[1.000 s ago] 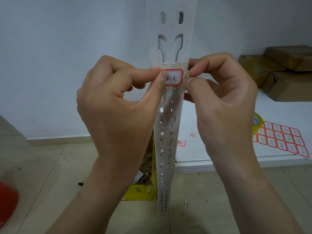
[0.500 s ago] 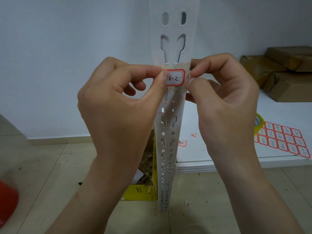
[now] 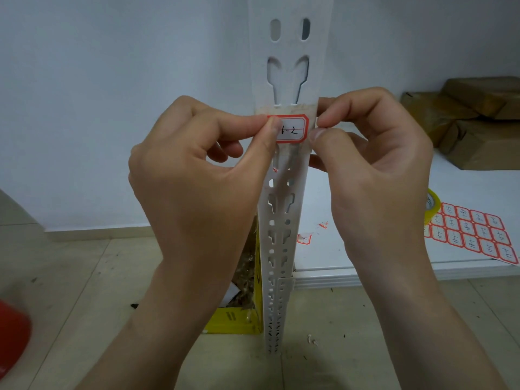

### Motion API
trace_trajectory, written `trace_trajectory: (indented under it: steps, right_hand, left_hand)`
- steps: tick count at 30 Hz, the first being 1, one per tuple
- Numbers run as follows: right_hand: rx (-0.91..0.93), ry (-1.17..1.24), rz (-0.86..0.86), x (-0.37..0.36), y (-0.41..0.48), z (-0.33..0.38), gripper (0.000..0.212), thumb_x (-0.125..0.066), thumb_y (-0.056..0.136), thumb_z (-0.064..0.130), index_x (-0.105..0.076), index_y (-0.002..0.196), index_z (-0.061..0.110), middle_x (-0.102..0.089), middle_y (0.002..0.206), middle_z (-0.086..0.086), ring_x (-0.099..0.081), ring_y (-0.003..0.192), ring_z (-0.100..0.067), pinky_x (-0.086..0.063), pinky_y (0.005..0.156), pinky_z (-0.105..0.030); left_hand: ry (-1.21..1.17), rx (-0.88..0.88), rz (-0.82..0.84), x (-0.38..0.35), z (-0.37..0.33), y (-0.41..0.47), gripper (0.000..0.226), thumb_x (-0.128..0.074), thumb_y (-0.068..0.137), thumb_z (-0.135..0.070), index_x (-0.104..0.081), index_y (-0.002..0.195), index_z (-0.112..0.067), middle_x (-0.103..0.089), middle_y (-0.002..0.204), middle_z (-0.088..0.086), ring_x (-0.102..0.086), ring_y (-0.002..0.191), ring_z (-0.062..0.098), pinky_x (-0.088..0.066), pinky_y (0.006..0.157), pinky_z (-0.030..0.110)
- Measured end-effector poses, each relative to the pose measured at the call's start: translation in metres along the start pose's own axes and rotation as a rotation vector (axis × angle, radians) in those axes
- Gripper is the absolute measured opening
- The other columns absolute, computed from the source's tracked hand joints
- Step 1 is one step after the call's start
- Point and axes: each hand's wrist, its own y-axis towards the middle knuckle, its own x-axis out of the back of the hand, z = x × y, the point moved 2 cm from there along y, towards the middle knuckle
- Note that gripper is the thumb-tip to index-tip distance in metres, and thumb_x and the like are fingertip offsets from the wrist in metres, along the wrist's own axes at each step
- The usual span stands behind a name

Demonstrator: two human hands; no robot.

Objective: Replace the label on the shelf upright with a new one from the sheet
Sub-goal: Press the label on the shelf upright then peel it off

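At the far left edge a red object (image 3: 11, 336) sits on the tiled floor (image 3: 70, 277), blurred. Your left hand (image 3: 197, 198) is raised in front of the wall, its grip pressed together: thumb and forefinger pinch the left end of the label (image 3: 292, 129). A yellow box (image 3: 233, 319) stands on the floor just left of the upright (image 3: 284, 209), behind your left wrist. The label, white with a red border and marked "1-2", lies across the face of the white slotted upright, over a strip of yellowed tape (image 3: 287, 109). Your right hand (image 3: 374, 175) pinches at the label's right end, thumb and forefinger tips together at the upright's edge. Lower right, the shelf (image 3: 323, 257) carries torn label scraps (image 3: 305, 238), a yellow tape roll (image 3: 432, 205) and the sheet (image 3: 472, 232) of red-bordered labels. Brown parcels (image 3: 478, 119) are stacked at the back right.
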Motion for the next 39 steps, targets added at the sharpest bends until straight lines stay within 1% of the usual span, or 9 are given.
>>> trace_trajectory:
  steps: [4,8,14,18,25,29,33,37,39]
  right_hand:
    - [-0.008,-0.008,-0.001,0.0005,-0.0002,0.0003,0.021,-0.061,0.091,-0.009,-0.060,0.086,0.011,-0.075,0.104,-0.006,-0.078,0.080,-0.014,-0.064,0.063,-0.027]
    - [-0.002,-0.011,0.002,-0.0002,-0.0005,-0.0002,0.021,-0.061,0.091,-0.009,-0.060,0.086,0.011,-0.075,0.103,-0.006,-0.078,0.080,-0.013,-0.063,0.064,-0.027]
    - [0.003,-0.020,-0.001,-0.0003,-0.0005,-0.0010,0.021,-0.060,0.091,-0.010,-0.060,0.086,0.011,-0.075,0.104,-0.007,-0.078,0.079,-0.015,-0.066,0.065,-0.035]
    - [0.011,-0.019,-0.002,-0.0011,-0.0001,-0.0002,0.022,-0.060,0.091,-0.010,-0.060,0.085,0.012,-0.075,0.101,-0.005,-0.078,0.079,-0.013,-0.065,0.064,-0.032]
    - [0.009,-0.007,-0.004,-0.0003,-0.0002,-0.0004,0.021,-0.060,0.090,-0.009,-0.060,0.085,0.012,-0.075,0.103,-0.007,-0.077,0.077,-0.013,-0.064,0.062,-0.029]
    - [0.002,-0.019,-0.002,-0.0006,-0.0011,-0.0012,0.022,-0.060,0.090,-0.010,-0.060,0.085,0.011,-0.075,0.103,-0.007,-0.078,0.078,-0.015,-0.066,0.064,-0.034]
    - [0.000,-0.023,0.000,-0.0001,-0.0009,0.0001,0.020,-0.060,0.091,-0.010,-0.060,0.086,0.010,-0.075,0.102,-0.005,-0.078,0.080,-0.014,-0.066,0.065,-0.033]
    - [-0.006,-0.017,0.005,-0.0001,-0.0013,0.0001,0.020,-0.060,0.091,-0.010,-0.060,0.086,0.010,-0.075,0.102,-0.005,-0.078,0.078,-0.016,-0.066,0.063,-0.034]
    - [-0.004,-0.015,0.004,-0.0003,-0.0013,0.0000,0.021,-0.060,0.091,-0.010,-0.060,0.086,0.010,-0.075,0.102,-0.005,-0.078,0.077,-0.017,-0.065,0.062,-0.034]
  left_hand:
    - [-0.003,-0.004,0.018,0.0011,0.0006,0.0008,0.011,-0.077,0.099,-0.035,-0.077,0.096,-0.024,-0.062,0.078,-0.006,-0.049,0.071,-0.008,-0.037,0.071,0.003]
    - [-0.014,0.011,0.057,0.0029,-0.0025,0.0014,0.007,-0.077,0.098,-0.035,-0.075,0.097,-0.029,-0.062,0.077,-0.006,-0.051,0.066,0.007,-0.039,0.069,0.002]
    - [-0.017,0.064,0.120,0.0033,-0.0024,0.0060,0.006,-0.074,0.098,-0.044,-0.070,0.099,-0.040,-0.062,0.076,-0.005,-0.054,0.065,0.005,-0.042,0.065,0.010]
    - [-0.025,0.084,0.120,0.0034,-0.0032,0.0060,0.006,-0.074,0.098,-0.043,-0.069,0.096,-0.041,-0.063,0.077,-0.005,-0.055,0.063,0.009,-0.044,0.063,0.013]
    - [-0.017,0.061,0.079,0.0017,-0.0047,0.0035,0.006,-0.074,0.098,-0.038,-0.069,0.096,-0.036,-0.061,0.078,-0.008,-0.054,0.065,0.005,-0.042,0.067,0.005]
    - [-0.017,0.011,0.023,0.0010,-0.0041,0.0014,0.009,-0.077,0.098,-0.035,-0.069,0.095,-0.032,-0.059,0.077,-0.008,-0.053,0.067,0.003,-0.043,0.067,0.011]
    - [-0.015,0.001,0.006,0.0002,-0.0014,0.0008,0.009,-0.078,0.098,-0.036,-0.071,0.094,-0.032,-0.061,0.076,-0.008,-0.053,0.068,0.000,-0.047,0.066,0.023]
    - [-0.036,0.022,0.042,0.0020,-0.0005,0.0032,0.009,-0.078,0.098,-0.033,-0.076,0.096,-0.024,-0.064,0.078,-0.005,-0.054,0.065,0.006,-0.042,0.066,0.007]
    - [-0.039,0.036,0.062,0.0028,-0.0010,0.0037,0.008,-0.077,0.098,-0.034,-0.075,0.097,-0.026,-0.065,0.079,-0.005,-0.055,0.066,0.004,-0.041,0.067,0.005]
